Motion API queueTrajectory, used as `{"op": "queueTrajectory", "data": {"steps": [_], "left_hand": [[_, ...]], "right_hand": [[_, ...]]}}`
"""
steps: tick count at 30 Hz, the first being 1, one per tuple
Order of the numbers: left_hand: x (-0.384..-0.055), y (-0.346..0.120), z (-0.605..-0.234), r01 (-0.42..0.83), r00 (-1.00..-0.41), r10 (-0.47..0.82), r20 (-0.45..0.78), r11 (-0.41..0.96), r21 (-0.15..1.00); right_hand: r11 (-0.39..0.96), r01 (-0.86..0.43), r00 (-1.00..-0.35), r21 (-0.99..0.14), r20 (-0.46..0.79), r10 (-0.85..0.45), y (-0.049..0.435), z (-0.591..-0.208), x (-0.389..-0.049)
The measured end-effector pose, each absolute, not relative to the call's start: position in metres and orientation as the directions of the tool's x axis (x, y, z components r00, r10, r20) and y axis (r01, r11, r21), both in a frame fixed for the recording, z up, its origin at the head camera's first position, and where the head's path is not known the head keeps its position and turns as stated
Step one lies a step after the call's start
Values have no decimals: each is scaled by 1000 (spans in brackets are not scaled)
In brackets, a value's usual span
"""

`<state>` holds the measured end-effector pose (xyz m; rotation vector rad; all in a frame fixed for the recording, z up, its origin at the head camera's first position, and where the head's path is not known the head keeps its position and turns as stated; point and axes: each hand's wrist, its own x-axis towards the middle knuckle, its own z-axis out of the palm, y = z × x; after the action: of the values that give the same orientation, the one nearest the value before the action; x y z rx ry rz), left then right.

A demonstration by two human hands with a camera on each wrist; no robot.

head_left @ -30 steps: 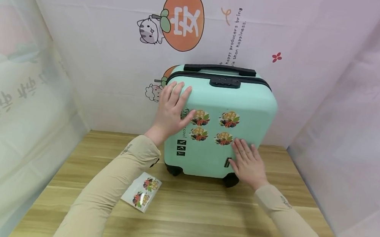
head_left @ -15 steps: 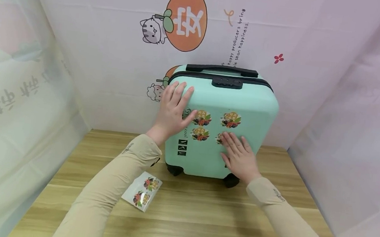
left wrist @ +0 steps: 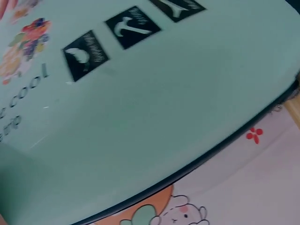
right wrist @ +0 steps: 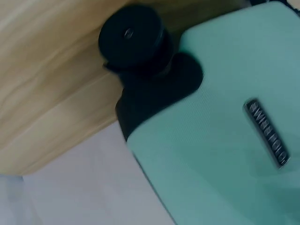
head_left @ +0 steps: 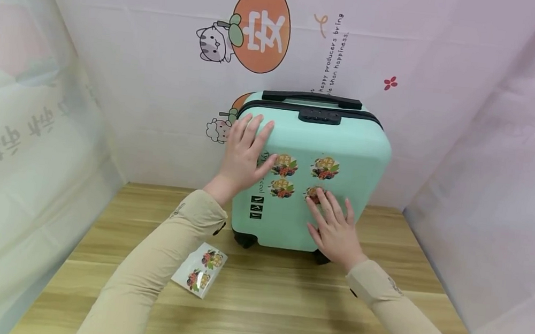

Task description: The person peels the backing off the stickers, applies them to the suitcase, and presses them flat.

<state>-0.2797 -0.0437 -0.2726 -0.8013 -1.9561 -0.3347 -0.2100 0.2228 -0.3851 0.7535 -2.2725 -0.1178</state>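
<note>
A mint-green hard-shell suitcase (head_left: 281,222) stands upright on its black wheels, its black handle (head_left: 311,98) on top. My left hand (head_left: 244,156) rests on its upper left front, fingers spread toward the top edge. With straight fingers, my right hand (head_left: 336,227) touches the lower right fruit sticker (head_left: 314,193), partly covering it. Three more round fruit stickers show: an upper right sticker (head_left: 325,168), an upper left sticker (head_left: 285,165) and a lower left sticker (head_left: 281,188). In the right wrist view a wheel (right wrist: 133,37) and a black name badge (right wrist: 267,132) appear.
A white sheet (head_left: 200,270) bearing two fruit stickers lies on the wooden table (head_left: 253,316), left of the suitcase. A printed cloth (head_left: 160,70) hangs close behind the suitcase, and pale cloth walls stand on both sides.
My right hand has slid left from beside the lower right sticker onto it, and its fingers have since spread apart. The left hand keeps its place on the suitcase.
</note>
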Motion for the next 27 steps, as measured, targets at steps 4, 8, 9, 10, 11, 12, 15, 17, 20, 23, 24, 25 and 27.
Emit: {"op": "queueTrajectory", "data": {"steps": [4,8,9,10,11,12,15,17,20,23,24,25,27], "left_hand": [[-275,-46,-268,638,-415,430,802,766,-81],[-270,-51,-269,650,-457,439,774,758,-46],[-269,-52,-271,655,-464,437,771,755,-34],[-266,-54,-273,662,-471,433,768,749,-17],[-264,-56,-276,667,-475,432,767,745,-6],[-260,-58,-279,670,-487,430,761,742,9],[-249,-68,-292,679,-497,420,759,733,39],[-241,-76,-303,677,-503,412,760,734,50],[-227,-90,-320,661,-534,395,747,747,77],[-213,-104,-338,631,-587,374,718,767,116],[-209,-110,-345,617,-611,367,702,776,131],[-204,-115,-353,602,-638,357,683,784,152],[-195,-127,-370,564,-694,338,636,804,188]], "right_hand": [[805,-544,-498,238,681,-537,217,-393,-202],[797,-579,-505,172,692,-516,209,-399,-193],[799,-582,-520,151,686,-509,207,-400,-190],[802,-584,-537,128,680,-500,206,-399,-187],[805,-583,-552,106,676,-489,204,-399,-185],[809,-582,-567,83,672,-476,203,-399,-183],[820,-572,-596,29,672,-439,200,-398,-177],[825,-565,-609,5,672,-422,198,-399,-174],[832,-553,-640,-31,655,-401,195,-401,-170],[844,-533,-680,-67,628,-379,193,-406,-166],[848,-525,-694,-77,616,-373,192,-408,-165],[853,-514,-708,-85,604,-367,191,-411,-164],[860,-500,-735,-102,576,-359,188,-417,-161]]}}
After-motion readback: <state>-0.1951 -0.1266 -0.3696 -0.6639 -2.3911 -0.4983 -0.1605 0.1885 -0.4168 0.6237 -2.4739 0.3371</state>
